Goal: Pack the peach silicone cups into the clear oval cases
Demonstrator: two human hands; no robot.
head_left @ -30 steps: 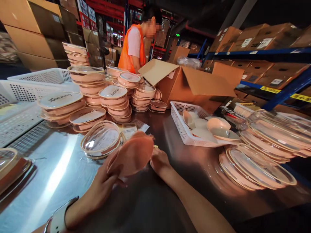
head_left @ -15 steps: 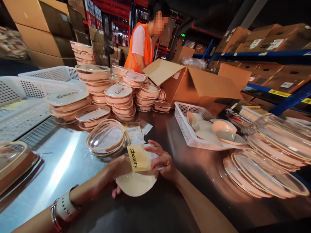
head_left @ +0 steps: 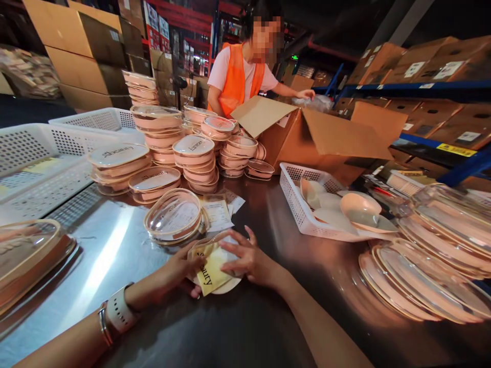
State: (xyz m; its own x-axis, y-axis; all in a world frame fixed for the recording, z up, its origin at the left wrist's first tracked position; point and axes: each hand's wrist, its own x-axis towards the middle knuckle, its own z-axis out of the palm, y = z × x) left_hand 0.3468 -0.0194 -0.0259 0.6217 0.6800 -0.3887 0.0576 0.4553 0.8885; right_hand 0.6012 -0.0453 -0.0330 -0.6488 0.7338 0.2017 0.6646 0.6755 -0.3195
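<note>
My left hand [head_left: 184,268] is closed on the edge of a pale bra cup [head_left: 226,287], its thumb pressing a yellow packet [head_left: 215,268] with black "beauty" lettering against the cup. My right hand [head_left: 247,258] has several fingers laid over the packet's right side, the outermost finger raised. The packet covers much of the cup's hollow. Just beyond my hands lie clear-lidded oval cases [head_left: 174,214] and printed paper slips [head_left: 217,212].
Stacks of oval cases [head_left: 195,158] stand ahead, with more leaning cases [head_left: 418,278] at right. A white basket [head_left: 291,191] holds loose cups. White crates [head_left: 76,189] stand left. Beyond an open carton [head_left: 280,138], a co-worker in an orange vest [head_left: 233,76] reaches right.
The packet has moved down onto the cup, and my left thumb has come over it. My right-hand fingers have spread further across it. The co-worker has turned and stretched an arm right.
</note>
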